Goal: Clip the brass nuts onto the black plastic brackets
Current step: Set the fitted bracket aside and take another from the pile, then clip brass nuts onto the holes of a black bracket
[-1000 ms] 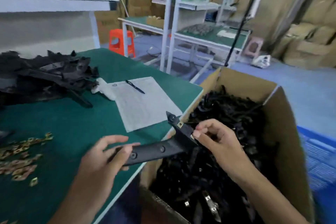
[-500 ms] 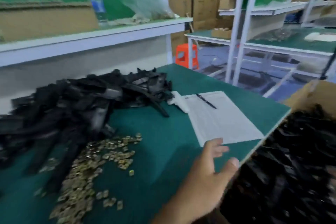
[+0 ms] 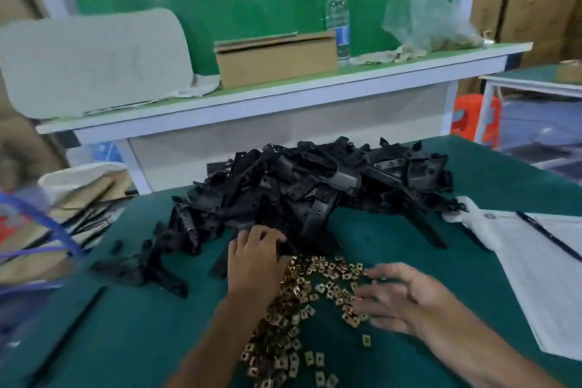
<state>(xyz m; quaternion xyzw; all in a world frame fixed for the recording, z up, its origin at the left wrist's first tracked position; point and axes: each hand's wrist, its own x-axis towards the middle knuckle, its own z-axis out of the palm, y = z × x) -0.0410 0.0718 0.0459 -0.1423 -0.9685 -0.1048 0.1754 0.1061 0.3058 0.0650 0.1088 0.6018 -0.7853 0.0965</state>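
Green-topped bench (image 3: 409,246) heaped at twelve o'clock with black plastic brackets (image 3: 315,189), seemingly all unclipped. Below, at six o'clock, loose brass nuts (image 3: 302,302) still plentiful; most work left. Left hand (image 3: 253,258) reaching into brackets, fingers curled, grasp unclear. Right hand (image 3: 406,296) over nuts, fingers spread.

no readable text, water bottle (image 3: 337,14) label blurred, paper sheet (image 3: 548,274) print illegible

Your green-topped table (image 3: 393,239) carries black brackets (image 3: 315,186) heaped, brass nuts (image 3: 302,302) scattered, paper sheet (image 3: 535,268) with pen (image 3: 544,235).
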